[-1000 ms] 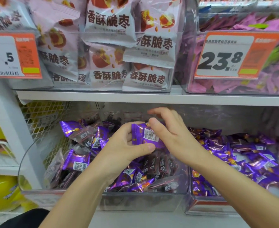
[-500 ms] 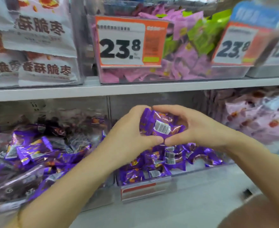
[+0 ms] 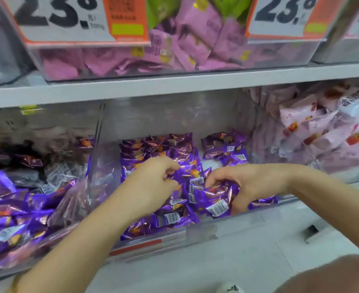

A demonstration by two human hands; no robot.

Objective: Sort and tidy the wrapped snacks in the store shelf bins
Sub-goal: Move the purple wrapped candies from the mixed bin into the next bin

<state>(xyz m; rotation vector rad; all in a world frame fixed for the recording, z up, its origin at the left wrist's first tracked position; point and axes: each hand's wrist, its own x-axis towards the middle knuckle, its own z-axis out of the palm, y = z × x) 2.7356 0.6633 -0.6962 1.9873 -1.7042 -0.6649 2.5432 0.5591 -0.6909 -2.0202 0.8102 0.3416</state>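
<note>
Frame centre: the right hand (image 3: 244, 185) clamps bunched purple snacks (image 3: 213, 200) above the low front wall of the clear bin (image 3: 199, 231); slick wrappers could slip out floorward. The left hand (image 3: 153, 182) curls into the pile, grip unclear.

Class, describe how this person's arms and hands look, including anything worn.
The left forearm and right forearm are bare, no sleeves. Neither left hand nor right hand wears gloves or visible rings. A yellowish band may circle the left forearm low down.

Two hands (image 3: 153, 182) (image 3: 248, 182), two 23.8 price tags (image 3: 68, 20) (image 3: 280, 15), three lower bins (image 3: 94, 166) (image 3: 195, 231) (image 3: 259, 127), countless purple snacks (image 3: 163, 149).
</note>
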